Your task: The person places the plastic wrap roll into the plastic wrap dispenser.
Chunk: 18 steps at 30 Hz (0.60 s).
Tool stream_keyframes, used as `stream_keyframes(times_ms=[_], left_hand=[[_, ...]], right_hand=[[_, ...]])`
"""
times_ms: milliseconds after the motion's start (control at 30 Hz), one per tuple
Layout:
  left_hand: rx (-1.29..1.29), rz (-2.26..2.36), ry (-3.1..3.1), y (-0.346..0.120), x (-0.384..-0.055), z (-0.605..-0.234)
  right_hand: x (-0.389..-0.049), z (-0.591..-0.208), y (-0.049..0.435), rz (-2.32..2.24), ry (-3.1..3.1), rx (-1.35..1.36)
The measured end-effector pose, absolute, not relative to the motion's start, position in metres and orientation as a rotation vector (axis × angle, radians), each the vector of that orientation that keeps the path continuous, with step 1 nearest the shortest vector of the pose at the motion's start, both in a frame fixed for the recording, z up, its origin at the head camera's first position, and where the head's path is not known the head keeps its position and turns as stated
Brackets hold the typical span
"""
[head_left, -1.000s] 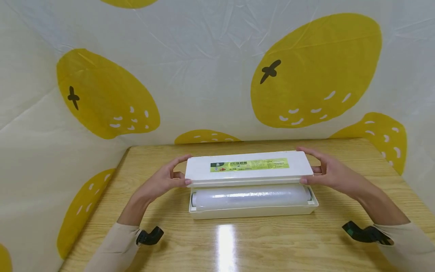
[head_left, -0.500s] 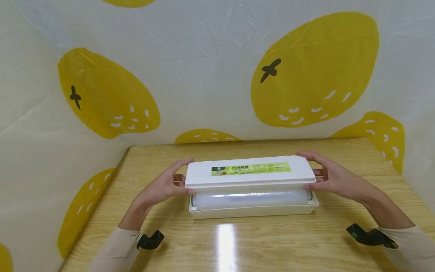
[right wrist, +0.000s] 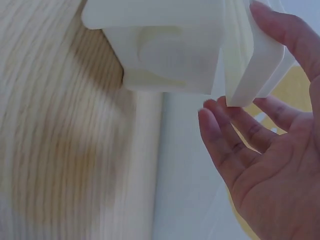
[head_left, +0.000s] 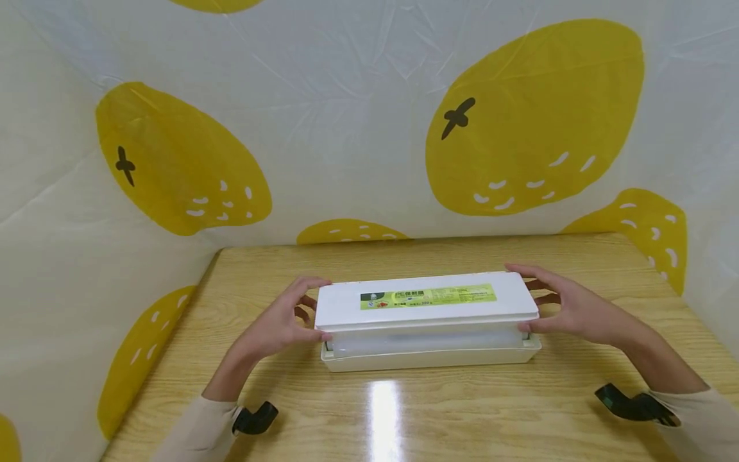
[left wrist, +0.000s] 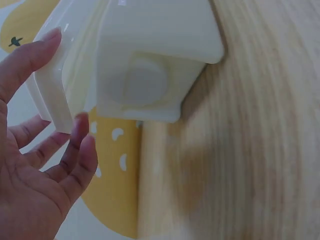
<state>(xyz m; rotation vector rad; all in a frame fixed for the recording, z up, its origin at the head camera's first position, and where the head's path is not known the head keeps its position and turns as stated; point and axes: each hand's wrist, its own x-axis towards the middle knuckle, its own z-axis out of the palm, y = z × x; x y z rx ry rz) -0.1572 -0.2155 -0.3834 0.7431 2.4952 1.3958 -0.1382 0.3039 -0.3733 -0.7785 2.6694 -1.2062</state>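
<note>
A white lid with a green label is held level just above a white box on the table. Inside the box lies a roll of cling film, its upper part hidden by the lid. My left hand grips the lid's left end, thumb at the front edge and fingers toward the back. At the other end my right hand holds it the same way. Both wrist views show a gap between the lid and the box.
The wooden table carries the box near its middle. Behind and to the left hangs a pale cloth with large yellow fruit prints. A dark device sits at the left cuff, another dark device at the right.
Both hands have lowered the lid toward the box, and less of the cling film roll shows now. The box has stayed in place.
</note>
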Motion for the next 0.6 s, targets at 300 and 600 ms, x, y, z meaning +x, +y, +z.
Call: stream_keyframes(times_ms=[300,600], left_hand=[[0.841,1.329,2.542,-0.216,-0.149,-0.394],[0.857,1.314,2.520,-0.216,-0.137,-0.397]], right_hand=[[-0.130,-0.381,0.308,-1.106,2.706,-0.759],[-0.117,-0.385,0.305,-1.125,2.717,-0.793]])
